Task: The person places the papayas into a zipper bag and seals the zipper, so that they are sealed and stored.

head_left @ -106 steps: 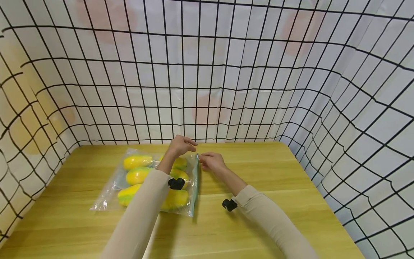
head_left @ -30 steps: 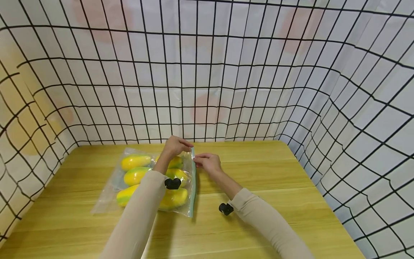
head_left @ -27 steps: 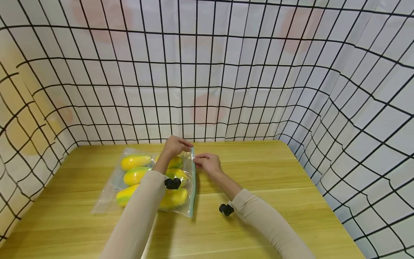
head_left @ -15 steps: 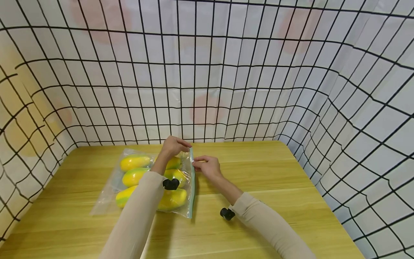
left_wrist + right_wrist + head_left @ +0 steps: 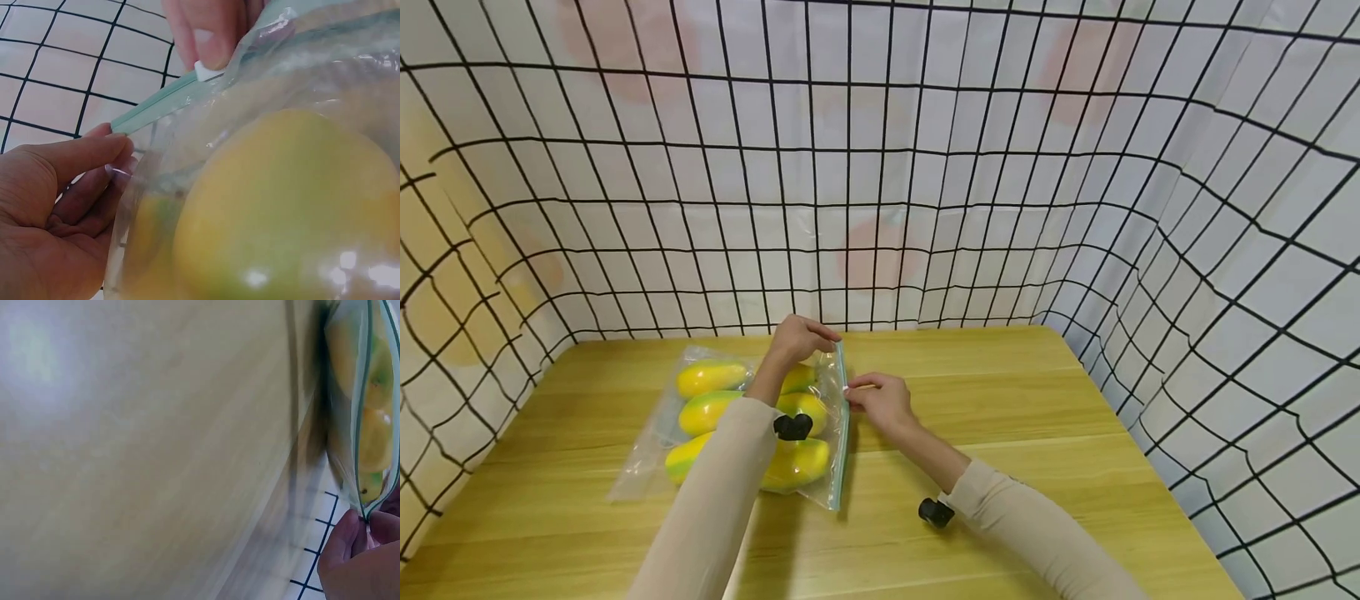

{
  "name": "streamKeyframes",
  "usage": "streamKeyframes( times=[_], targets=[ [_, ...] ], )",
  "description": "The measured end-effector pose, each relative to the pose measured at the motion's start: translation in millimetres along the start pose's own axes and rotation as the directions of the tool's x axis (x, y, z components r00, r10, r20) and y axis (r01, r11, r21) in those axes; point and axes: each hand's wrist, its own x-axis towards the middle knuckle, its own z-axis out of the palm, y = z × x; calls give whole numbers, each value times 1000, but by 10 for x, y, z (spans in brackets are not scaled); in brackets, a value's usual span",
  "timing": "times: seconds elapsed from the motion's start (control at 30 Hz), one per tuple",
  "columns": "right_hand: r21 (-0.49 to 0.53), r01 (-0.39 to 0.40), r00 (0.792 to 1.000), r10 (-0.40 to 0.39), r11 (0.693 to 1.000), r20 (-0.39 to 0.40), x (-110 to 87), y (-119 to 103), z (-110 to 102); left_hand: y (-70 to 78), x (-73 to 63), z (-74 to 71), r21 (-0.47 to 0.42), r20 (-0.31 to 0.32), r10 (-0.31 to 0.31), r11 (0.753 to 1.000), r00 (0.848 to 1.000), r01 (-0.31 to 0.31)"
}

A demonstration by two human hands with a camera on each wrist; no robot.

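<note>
A clear zip bag (image 5: 642, 465) lies on the table with several oblong yellow-and-green fruits (image 5: 709, 378), papaya-like, inside. Its pale green zip strip (image 5: 838, 467) runs along the right edge. At the far end of that strip, my left hand (image 5: 797, 339) pinches the bag's corner between thumb and fingers. My right hand (image 5: 886, 403) pinches the white slider (image 5: 208, 72), a short way nearer to me along the strip. From the right wrist view, the bag's two edges bow apart beyond the right fingers. My left forearm covers part of the fruits.
The wooden table (image 5: 1015, 417) extends to the right of the bag. Black wire-grid panels (image 5: 880, 183) with pale patterned sheeting behind stand at the back and both sides. A black wrist camera (image 5: 793, 427) sits on the left wrist, another black camera (image 5: 936, 512) on the right.
My left hand has moved onto the bag's far corner and grips it. My right hand has drawn the slider along the strip towards me. The strip's far end has lifted slightly.
</note>
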Motion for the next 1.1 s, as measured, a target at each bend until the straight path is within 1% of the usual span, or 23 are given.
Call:
streamKeyframes(
  times=[0.13,0.27,0.37,0.5,0.63,0.77,0.97,1.1],
  targets=[
    [-21,10,1000,-10,1000,17,-60,-2,-2,-4,21,-23,-2,-5,-11,1000,1000,11],
    [-24,7,999,-6,1000,43,-106,9,-11,-5,47,-65,16,-41,-19,1000,999,20],
    [-33,-6,997,9,999,75,-141,13,-22,-2,60,-102,44,-60,-22,999,998,25],
    [-43,-19,992,25,999,123,-201,0,-52,5,57,-142,59,-62,-21,998,998,25],
    [-20,-41,982,44,999,184,-271,-4,-100,7,52,-153,45,-64,-23,999,998,26],
    [10,-73,967,69,997,244,-336,11,-158,8,54,-146,28,-65,-34,999,997,36],
    [0,-69,952,66,998,299,-405,54,-253,15,51,-157,7,-78,-28,1000,997,29],
    [-21,-73,938,76,997,339,-449,79,-295,20,46,-181,-23,-90,-40,999,995,38]
  ],
)
